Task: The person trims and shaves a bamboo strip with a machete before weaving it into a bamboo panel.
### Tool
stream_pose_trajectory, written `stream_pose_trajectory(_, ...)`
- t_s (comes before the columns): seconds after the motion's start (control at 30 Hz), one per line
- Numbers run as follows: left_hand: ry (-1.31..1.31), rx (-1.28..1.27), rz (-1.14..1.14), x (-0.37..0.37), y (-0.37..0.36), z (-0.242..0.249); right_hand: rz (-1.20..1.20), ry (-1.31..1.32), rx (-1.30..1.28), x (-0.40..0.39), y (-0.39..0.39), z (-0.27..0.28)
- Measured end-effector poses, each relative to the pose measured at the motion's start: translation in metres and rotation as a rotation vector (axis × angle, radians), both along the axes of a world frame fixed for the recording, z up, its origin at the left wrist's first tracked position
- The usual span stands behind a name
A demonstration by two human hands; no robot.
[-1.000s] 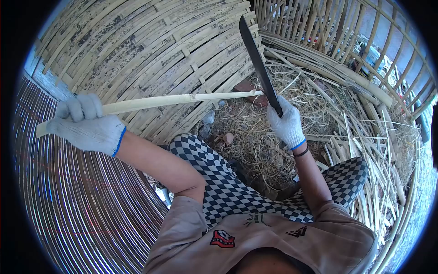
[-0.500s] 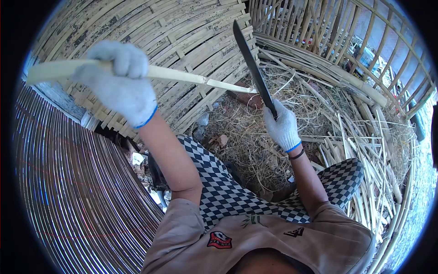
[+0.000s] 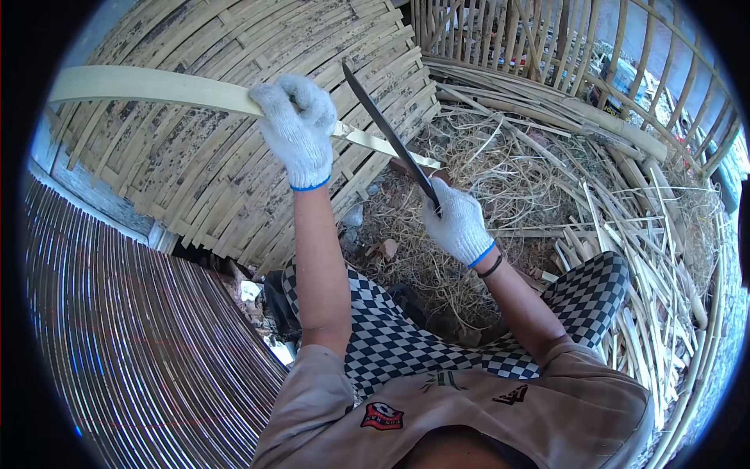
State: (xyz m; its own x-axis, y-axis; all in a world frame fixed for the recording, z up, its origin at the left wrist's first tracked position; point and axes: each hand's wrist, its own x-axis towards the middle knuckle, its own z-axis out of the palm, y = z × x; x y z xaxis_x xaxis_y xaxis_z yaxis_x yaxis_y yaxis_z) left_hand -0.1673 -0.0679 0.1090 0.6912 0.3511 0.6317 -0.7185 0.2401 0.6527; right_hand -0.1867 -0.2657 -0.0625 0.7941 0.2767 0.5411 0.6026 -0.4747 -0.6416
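In the head view, the left hand (image 3: 297,129), in a white knitted glove with a blue cuff, grasps a bamboo strip (image 3: 156,84) in curled fingers. The strip is pale cream, flat and smooth-faced. Left of that hand it is broad and bows in a gentle arc out to the dark rim of the view; right of the hand, just past the fingers, sits a ridge like a node, and from there the strip runs on narrower and shinier to a tip above the right hand (image 3: 459,223). That hand, gloved alike, is closed around the lower end of a long dark blade (image 3: 383,125), which slants up and left from the fist, its point to the right of the left hand. The blade crosses in front of the strip's narrow part; whether its edge touches cannot be told.

Behind the left hand stands a woven bamboo panel (image 3: 211,164), its ragged right edge ending above the right hand. Below and left of the left hand spreads a slatted surface (image 3: 148,313). Beyond the right hand lie curled shavings (image 3: 500,187), with loose strips (image 3: 648,336) to its right. Between the forearms, room reaches down to the checked trousers (image 3: 391,328).
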Motion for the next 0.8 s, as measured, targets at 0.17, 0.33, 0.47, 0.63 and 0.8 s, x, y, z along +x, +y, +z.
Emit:
stream_pose_trajectory(0.17,0.021,0.076,0.061,-0.006,-0.021,0.008,-0.005,-0.033,0.046,0.000,0.020,0.011)
stream_pose_trajectory(0.33,-0.040,0.071,-0.074,0.005,-0.027,0.004,-0.052,-0.116,0.082,0.011,0.041,0.034)
stream_pose_trajectory(0.47,-0.015,0.066,-0.015,0.029,-0.026,-0.007,-0.063,-0.086,0.105,0.023,0.056,0.064)
stream_pose_trajectory(0.63,-0.056,0.048,-0.021,0.044,-0.012,-0.007,-0.096,-0.195,0.126,0.033,0.079,0.065)
stream_pose_trajectory(0.8,-0.082,0.081,-0.008,0.051,0.000,-0.005,-0.098,-0.174,0.082,0.040,0.094,0.062)
